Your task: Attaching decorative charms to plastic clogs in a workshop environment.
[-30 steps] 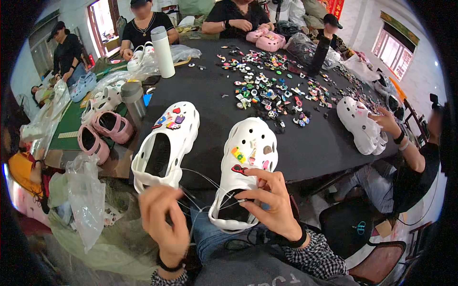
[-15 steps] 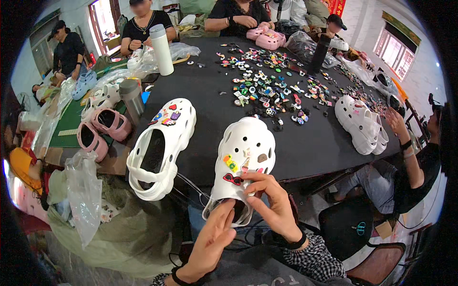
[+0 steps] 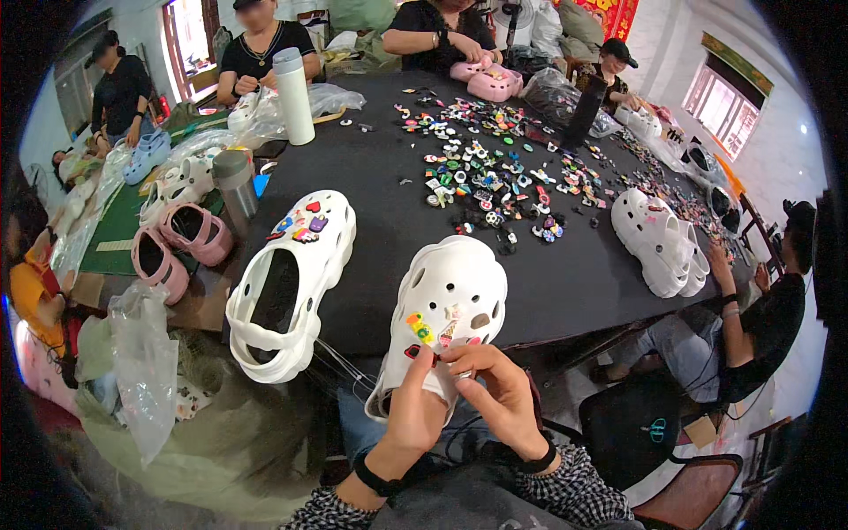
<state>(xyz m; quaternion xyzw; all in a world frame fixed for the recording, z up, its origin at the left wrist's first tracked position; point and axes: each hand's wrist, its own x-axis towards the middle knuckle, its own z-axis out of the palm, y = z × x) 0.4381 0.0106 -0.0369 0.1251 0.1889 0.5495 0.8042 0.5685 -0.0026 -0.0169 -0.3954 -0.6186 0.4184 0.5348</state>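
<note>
Both my hands' fingers clamped on the white perforated foam clog (image 3: 450, 305) at the black surface (image 3: 389, 221) edge, left hand (image 3: 415, 411), right hand (image 3: 495, 389), scattered colourful charms (image 3: 495, 168) mid-surface, seated workers around, bright windows.

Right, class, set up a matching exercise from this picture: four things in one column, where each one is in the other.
Things:
1. white clog with few charms
2. white clog with many charms
3. white bottle
4. loose charms

Places:
a. scattered mid-table
b. upright at the table's far left
c. lying at the table's near edge, untouched
d. held by both hands, left hand and right hand

Pairs: 1-d, 2-c, 3-b, 4-a
</note>
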